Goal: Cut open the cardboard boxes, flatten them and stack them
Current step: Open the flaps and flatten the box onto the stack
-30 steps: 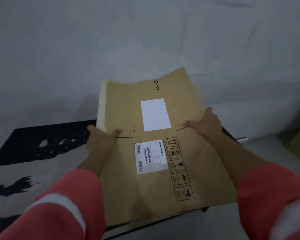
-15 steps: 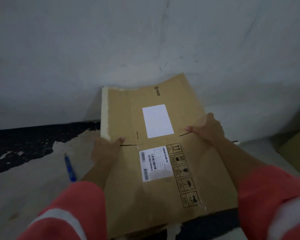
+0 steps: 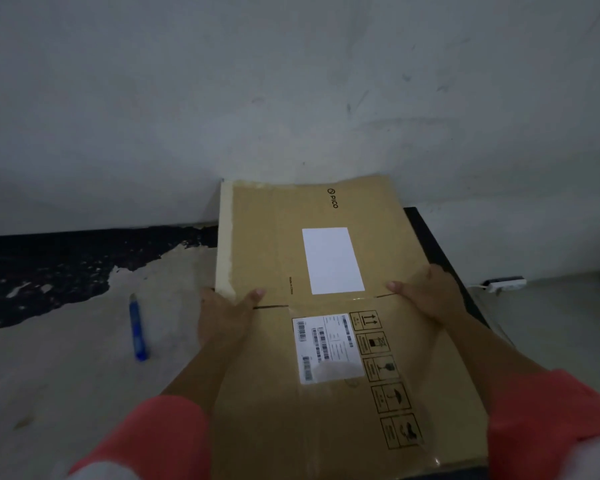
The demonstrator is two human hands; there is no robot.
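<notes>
Sleeves, two: a coral left sleeve (image 3: 153,438) with a pale band and a coral right sleeve (image 3: 541,410), both at the bottom edge of my view, forearms bare beyond them.

Cardboard box (image 3: 267,393), one: flattened, brown, held between the two hands and reaching from under my wrists out past the fingertips. Its far edge sits close against the wall. On its top face I count:
- one barcode label (image 3: 326,348), between the hands and just nearer than the thumbs;
- one column of five handling symbols (image 3: 385,375), on the right-hand side of that label;
- one blank white label (image 3: 332,260), just beyond the thumbs;
- one printed "PICO" mark, further out.

Hands, two. Left hand (image 3: 226,317): clamped on the box's left edge, thumb laid flat on top beside a fold slit, fingers hidden beneath. Right hand (image 3: 426,296): clamped on the right edge, thumb on top pointing inward, knuckles bent over the edge.

Blue tool (image 3: 137,329), one: lying on the floor (image 3: 66,375) to the left of the left hand, apart from it. Cutter or pen, I cannot tell.

Black surface (image 3: 440,251), one: showing beyond the right hand, under the box.

Power strip (image 3: 504,284), one: white, right of the right hand, at the foot of the wall (image 3: 291,98).
</notes>
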